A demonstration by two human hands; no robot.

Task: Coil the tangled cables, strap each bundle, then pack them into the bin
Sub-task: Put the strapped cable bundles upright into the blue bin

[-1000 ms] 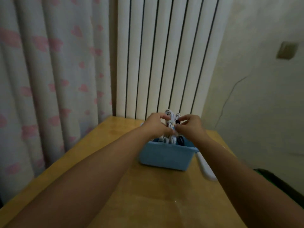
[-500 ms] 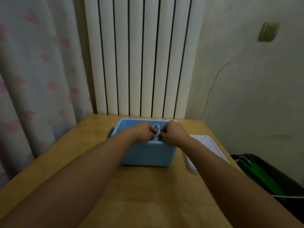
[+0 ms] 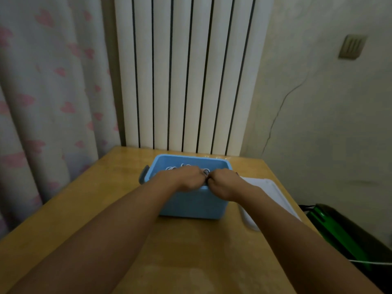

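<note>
A light blue plastic bin [image 3: 191, 205] stands on the wooden table [image 3: 186, 257] near the radiator. Inside it lie coiled white cables [image 3: 176, 167], only partly visible past my hands. My left hand [image 3: 184, 179] and my right hand [image 3: 222, 184] are side by side over the bin's near rim, fingers curled down into it. Between them they grip a coiled cable bundle [image 3: 206, 172] low inside the bin; most of it is hidden by my knuckles.
A white lid-like tray [image 3: 269, 194] lies flat to the right of the bin. A white radiator [image 3: 186, 71] and a curtain with pink hearts [image 3: 48, 92] stand behind the table. Beyond the right table edge sits a dark and green object [image 3: 339, 234].
Both hands have dropped from above the bin down into it with the cable bundle. The view has shifted right and tipped down, so the bin appears more centred.
</note>
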